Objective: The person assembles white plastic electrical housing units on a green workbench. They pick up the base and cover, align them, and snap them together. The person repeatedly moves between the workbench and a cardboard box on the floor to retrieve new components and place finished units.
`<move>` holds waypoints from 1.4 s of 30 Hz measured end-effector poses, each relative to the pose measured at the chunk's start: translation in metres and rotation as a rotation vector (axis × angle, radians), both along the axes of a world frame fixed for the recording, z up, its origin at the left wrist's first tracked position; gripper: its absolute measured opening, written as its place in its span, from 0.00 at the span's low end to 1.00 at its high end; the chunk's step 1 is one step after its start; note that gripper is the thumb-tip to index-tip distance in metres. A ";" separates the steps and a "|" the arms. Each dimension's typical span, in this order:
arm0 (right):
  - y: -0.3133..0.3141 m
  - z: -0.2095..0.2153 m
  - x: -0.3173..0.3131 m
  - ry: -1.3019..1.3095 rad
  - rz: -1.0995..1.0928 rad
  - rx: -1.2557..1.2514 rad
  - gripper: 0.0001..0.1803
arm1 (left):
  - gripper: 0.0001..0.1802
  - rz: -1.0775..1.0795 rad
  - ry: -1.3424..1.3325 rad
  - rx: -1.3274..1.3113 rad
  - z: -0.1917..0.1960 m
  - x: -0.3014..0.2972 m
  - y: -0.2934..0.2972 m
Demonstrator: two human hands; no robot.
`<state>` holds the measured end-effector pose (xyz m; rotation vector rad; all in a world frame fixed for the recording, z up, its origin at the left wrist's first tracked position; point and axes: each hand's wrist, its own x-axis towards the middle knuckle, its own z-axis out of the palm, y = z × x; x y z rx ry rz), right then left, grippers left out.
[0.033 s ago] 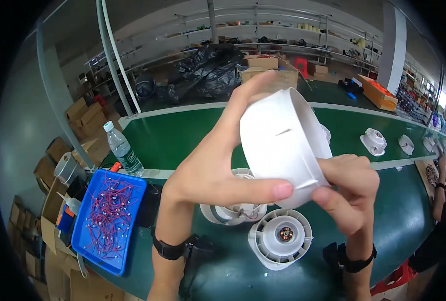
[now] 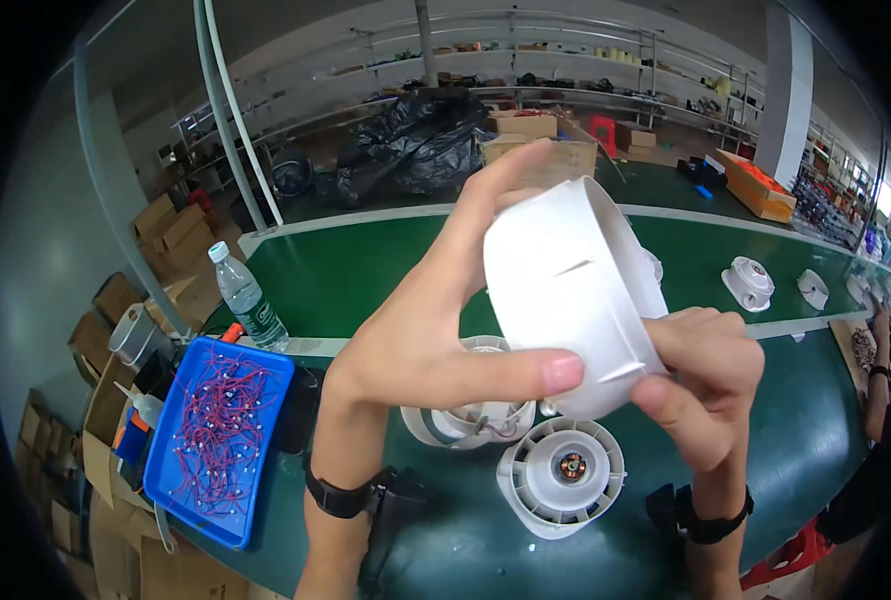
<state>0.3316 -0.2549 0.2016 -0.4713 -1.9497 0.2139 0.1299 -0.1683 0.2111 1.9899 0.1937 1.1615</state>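
Note:
Up in front of me, a white round plastic housing (image 2: 555, 290) is tilted, its open side turned to the right. My left hand (image 2: 420, 330) grips its left side, thumb across the lower wall and fingers behind. My right hand (image 2: 705, 380) pinches the lower right rim, with the thumb outside and bent fingers at the opening. Below, a white fan-like base (image 2: 555, 510) with ribs around its edge and a copper-wound motor core (image 2: 572, 467) lies on the table. A second white housing (image 2: 425, 425) with wires sits behind it, partly covered by my left hand.
At left lies a blue tray (image 2: 283, 375) of red wires (image 2: 220, 430), with a water bottle (image 2: 248, 297) behind it. A green conveyor belt (image 2: 365, 265) crosses beyond the table (image 2: 795, 420), bearing white housings (image 2: 747, 284) at right. Another person's arm (image 2: 877, 385) shows at the far right.
The housing has shifted slightly right and down in my hands. My right hand has moved a little to the right with it.

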 end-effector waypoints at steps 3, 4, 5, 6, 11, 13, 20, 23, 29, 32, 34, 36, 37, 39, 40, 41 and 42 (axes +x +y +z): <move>-0.003 -0.002 0.002 0.123 0.066 -0.043 0.19 | 0.60 0.074 -0.042 -0.085 0.003 0.002 -0.009; -0.005 -0.002 0.004 0.152 0.080 -0.051 0.20 | 0.58 0.084 -0.036 -0.171 0.005 0.002 -0.009; -0.006 -0.003 0.004 0.173 0.095 -0.043 0.20 | 0.56 0.094 -0.030 -0.257 0.008 0.002 -0.008; -0.006 -0.003 0.003 0.195 0.111 -0.035 0.21 | 0.54 0.103 -0.023 -0.343 0.010 0.002 -0.007; 0.001 -0.008 0.005 0.185 0.195 -0.059 0.20 | 0.61 -0.074 0.022 -0.318 0.001 0.000 0.001; 0.008 -0.008 0.007 0.166 0.236 -0.030 0.20 | 0.51 -0.195 -0.037 -0.189 -0.003 -0.005 0.009; 0.000 0.001 0.014 0.235 0.051 -0.262 0.26 | 0.61 0.258 0.015 0.363 0.003 -0.001 -0.001; 0.003 -0.001 0.007 0.255 -0.033 -0.316 0.26 | 0.52 0.407 0.036 0.687 0.001 0.009 -0.004; 0.003 -0.007 -0.018 0.338 -0.236 -0.342 0.14 | 0.48 0.309 0.058 0.694 -0.007 0.025 -0.007; 0.002 -0.006 -0.012 0.296 -0.290 -0.267 0.17 | 0.46 0.050 -0.032 0.224 -0.006 0.018 -0.011; 0.006 -0.008 -0.011 0.310 -0.298 -0.214 0.18 | 0.43 0.100 0.006 0.237 -0.007 0.019 -0.013; 0.009 -0.012 -0.011 0.232 -0.362 -0.148 0.17 | 0.39 0.161 0.042 0.249 -0.007 0.022 -0.017; 0.009 -0.013 -0.011 0.191 -0.397 -0.114 0.17 | 0.37 0.154 0.024 0.206 -0.006 0.023 -0.018; 0.005 -0.010 -0.014 0.150 -0.433 -0.101 0.17 | 0.32 0.140 -0.011 0.118 -0.005 0.024 -0.017; 0.003 -0.008 -0.014 0.129 -0.451 -0.095 0.16 | 0.31 0.126 -0.015 0.122 -0.004 0.022 -0.013; 0.004 -0.009 -0.016 0.118 -0.445 -0.084 0.16 | 0.29 0.121 -0.013 0.128 -0.004 0.016 -0.008; 0.004 -0.009 -0.017 0.107 -0.438 -0.073 0.16 | 0.27 0.130 -0.015 0.117 -0.003 0.013 -0.008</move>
